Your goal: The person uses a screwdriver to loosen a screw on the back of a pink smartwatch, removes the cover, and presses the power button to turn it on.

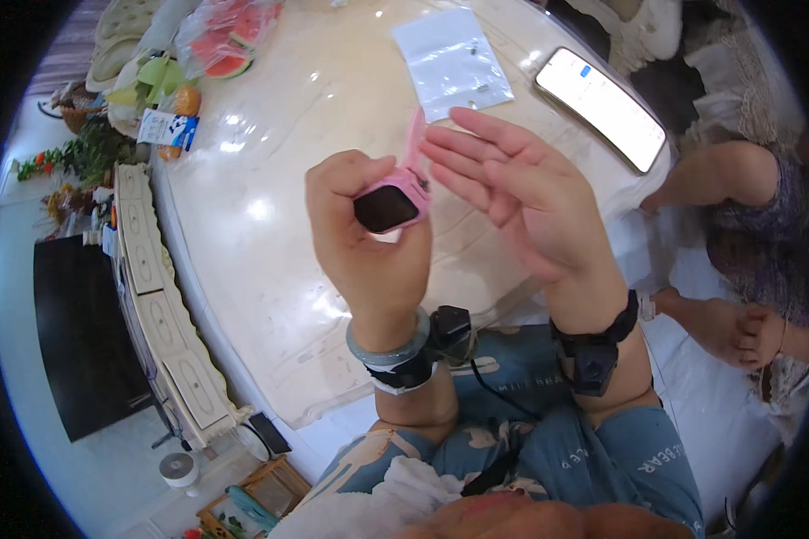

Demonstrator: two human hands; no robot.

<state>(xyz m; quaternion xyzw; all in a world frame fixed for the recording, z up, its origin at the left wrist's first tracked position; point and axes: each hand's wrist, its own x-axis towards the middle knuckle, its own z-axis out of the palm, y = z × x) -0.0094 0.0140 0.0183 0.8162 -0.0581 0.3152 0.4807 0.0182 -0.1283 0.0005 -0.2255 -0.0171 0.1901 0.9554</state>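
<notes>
A pink smartwatch [386, 208] with a dark square screen is gripped in my left hand [373, 260], the thumb resting along its top edge. One half of its pink strap [415, 136] sticks up past the case, away from me. Just to the right, my right hand [535, 193] is held palm up with its fingers stretched out beside the strap. Whether its fingertips touch the strap I cannot tell. Beyond both hands lies a small clear and white zip bag [454, 67] with tiny dark pieces in it.
A lit phone [602, 108] lies at the right table edge. Watermelon slices in plastic [225, 40] and an orange fruit [187, 101] sit far left on the glossy cream table [270, 296]. Another person's bare legs [710, 180] are at the right. A pale cabinet [166, 305] stands left.
</notes>
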